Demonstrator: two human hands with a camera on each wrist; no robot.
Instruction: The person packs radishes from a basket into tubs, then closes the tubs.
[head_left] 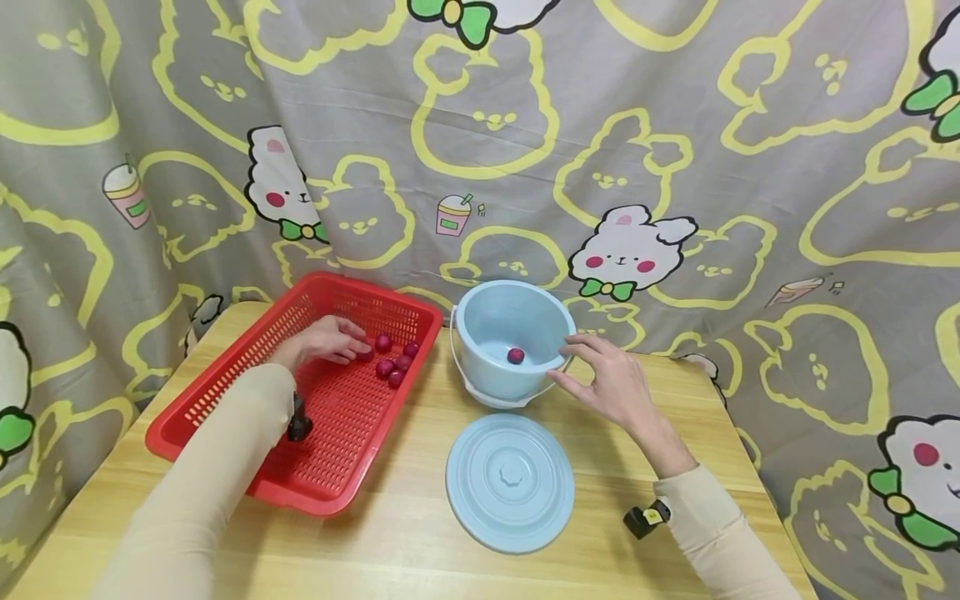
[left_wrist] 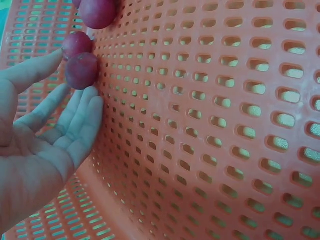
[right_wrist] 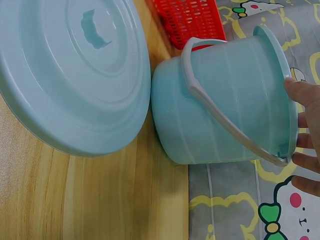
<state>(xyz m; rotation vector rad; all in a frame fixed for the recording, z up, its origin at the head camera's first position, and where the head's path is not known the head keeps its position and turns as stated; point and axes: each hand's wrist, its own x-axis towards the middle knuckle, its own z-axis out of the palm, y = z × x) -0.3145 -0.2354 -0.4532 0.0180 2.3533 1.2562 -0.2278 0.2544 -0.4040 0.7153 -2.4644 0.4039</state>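
Note:
Inside the red perforated plastic basket (head_left: 345, 417), my left hand (head_left: 327, 340) reaches toward several dark red plums (head_left: 385, 368) at its far right end. In the left wrist view the fingertips lie close against one plum (left_wrist: 82, 71), with the thumb stretched out beside it and the fingers not wrapped round it. My right hand (head_left: 611, 379) touches the right rim of a light blue bucket (head_left: 498, 375), its thumb and fingers spread along the edge. One plum (head_left: 515, 356) lies at the bottom of that bucket. The bucket's pale handle (right_wrist: 220, 117) hangs down along its side.
A round light blue lid (head_left: 510, 483) lies flat on the wooden table (head_left: 405, 533), in front of the bucket. Behind the table hangs a grey curtain (head_left: 495, 200) with cartoon prints. The basket stands left of the bucket.

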